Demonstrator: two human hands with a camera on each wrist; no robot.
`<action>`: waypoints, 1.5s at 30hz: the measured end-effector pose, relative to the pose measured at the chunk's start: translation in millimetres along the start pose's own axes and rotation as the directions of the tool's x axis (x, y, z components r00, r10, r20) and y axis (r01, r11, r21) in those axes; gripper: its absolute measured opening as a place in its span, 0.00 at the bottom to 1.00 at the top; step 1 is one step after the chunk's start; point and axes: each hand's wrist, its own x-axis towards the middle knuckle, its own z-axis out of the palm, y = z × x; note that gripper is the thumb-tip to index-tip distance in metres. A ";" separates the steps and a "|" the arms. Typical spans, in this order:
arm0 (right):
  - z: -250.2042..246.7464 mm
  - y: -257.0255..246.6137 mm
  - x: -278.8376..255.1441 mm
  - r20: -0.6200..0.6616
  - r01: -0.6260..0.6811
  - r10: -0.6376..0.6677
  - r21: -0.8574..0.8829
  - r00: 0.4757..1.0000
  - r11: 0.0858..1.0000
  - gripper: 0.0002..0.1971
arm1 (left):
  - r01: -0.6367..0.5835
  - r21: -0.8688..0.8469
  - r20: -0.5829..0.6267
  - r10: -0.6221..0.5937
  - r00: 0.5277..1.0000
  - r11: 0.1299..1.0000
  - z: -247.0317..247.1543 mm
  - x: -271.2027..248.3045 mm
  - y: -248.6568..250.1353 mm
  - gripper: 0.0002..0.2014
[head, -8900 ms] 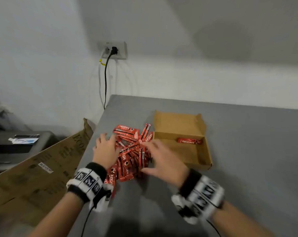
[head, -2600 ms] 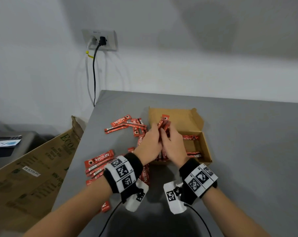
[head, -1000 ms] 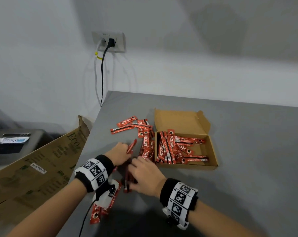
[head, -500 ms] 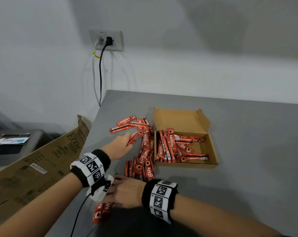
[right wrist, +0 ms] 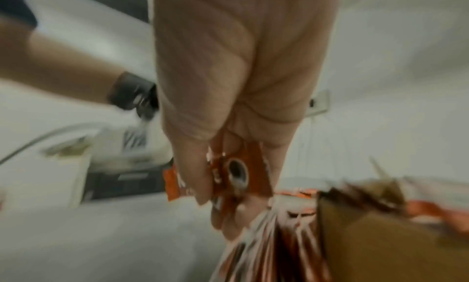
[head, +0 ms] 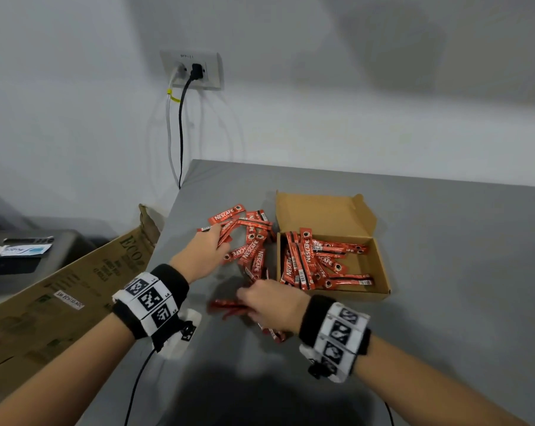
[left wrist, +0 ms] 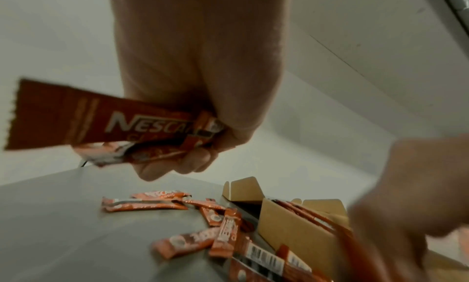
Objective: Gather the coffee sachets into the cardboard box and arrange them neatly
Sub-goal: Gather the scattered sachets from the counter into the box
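Left hand (head: 205,251) fingers curled around sachets (left wrist: 101,123), right hand (head: 270,305) gripping a blurred bunch (head: 229,307), box (head: 379,265) at two o'clock on the grey surface (head: 459,272).

Grey table (head: 444,241) against white wall (head: 321,118), socket (head: 195,70)

Dim, soft light; blurred wrist views

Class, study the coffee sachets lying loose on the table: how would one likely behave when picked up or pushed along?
The sachets are thin flat sticks, so probably light, and unlikely to roll. The left hand grips a few whose free ends jut out unsupported, so fairly stiff. Their glossy wrappers overlap in a loose pile, so a push would likely slide and scatter them.
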 end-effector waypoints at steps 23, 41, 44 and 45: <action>-24.4 93.6 -49.5 -0.396 -0.400 0.661 0.563 0.638 0.723 0.13 | 0.032 -0.175 0.129 -0.009 0.992 0.984 69.3 31.0 113.4 0.19; -25.2 91.5 -64.0 -0.399 -0.404 0.636 0.525 0.661 0.749 0.12 | -0.122 0.344 0.241 0.038 0.970 0.931 16.9 2.4 45.3 0.05; -21.5 72.1 -67.6 -0.413 -0.327 0.510 0.437 0.755 0.838 0.07 | -0.363 0.244 0.437 0.232 0.869 0.899 22.6 -23.5 26.8 0.09; -18.9 64.6 -66.3 -0.380 -0.303 0.475 0.430 0.793 0.850 0.06 | -0.449 0.206 0.495 0.304 0.814 0.869 25.9 -30.2 22.8 0.14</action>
